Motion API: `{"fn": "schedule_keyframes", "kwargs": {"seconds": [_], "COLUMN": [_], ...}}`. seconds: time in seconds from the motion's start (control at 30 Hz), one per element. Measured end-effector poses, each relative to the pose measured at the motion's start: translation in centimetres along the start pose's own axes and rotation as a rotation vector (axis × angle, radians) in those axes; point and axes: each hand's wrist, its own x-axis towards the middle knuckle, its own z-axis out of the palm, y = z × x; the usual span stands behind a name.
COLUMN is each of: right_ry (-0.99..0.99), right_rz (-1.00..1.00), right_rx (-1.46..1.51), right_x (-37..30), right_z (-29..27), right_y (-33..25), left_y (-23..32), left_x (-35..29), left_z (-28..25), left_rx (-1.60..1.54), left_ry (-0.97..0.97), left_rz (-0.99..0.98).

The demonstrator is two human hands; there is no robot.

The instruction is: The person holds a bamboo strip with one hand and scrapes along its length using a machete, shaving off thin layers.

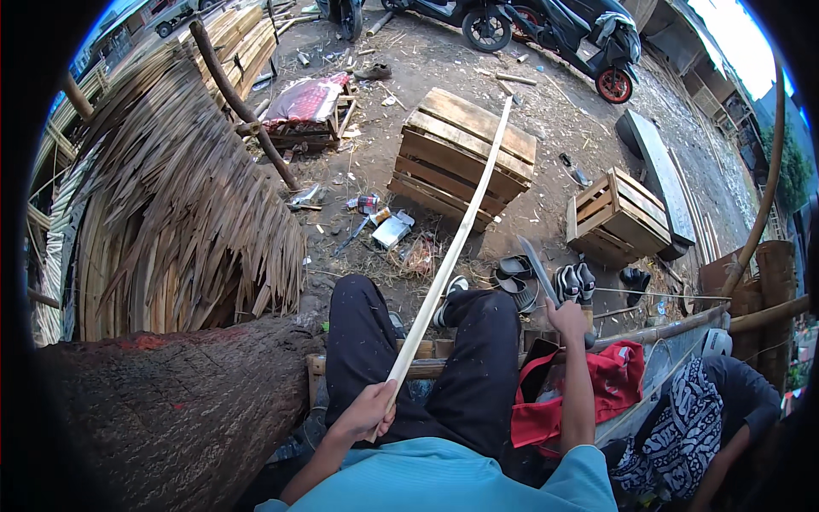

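My left hand is closed round the near end of a long, pale bamboo strip. The strip slants up and away between my knees, and its far part passes over a wooden crate. Out to the right, my right hand grips a knife by its handle. Its blade points up and away, apart from the strip. Below that forearm a red bag lies on the bamboo bench where I sit.
Pairs of sandals and shoes lie ahead, near a smaller crate. A thick log and a thatch bundle fill the left. Another person bends close at my right. Motorbikes stand far off.
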Motion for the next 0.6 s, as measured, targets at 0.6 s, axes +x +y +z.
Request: {"fn": "schedule_keyframes", "kwargs": {"seconds": [0.6], "right_ry": [0.094], "right_rz": [-1.121], "right_rx": [0.225], "right_x": [-14.7], "right_z": [0.0], "right_y": [-7.0], "left_y": [-1.1], "left_x": [-1.4], "left_z": [0.9], "left_rx": [0.223], "left_ry": [0.135], "left_rz": [0.166]}}
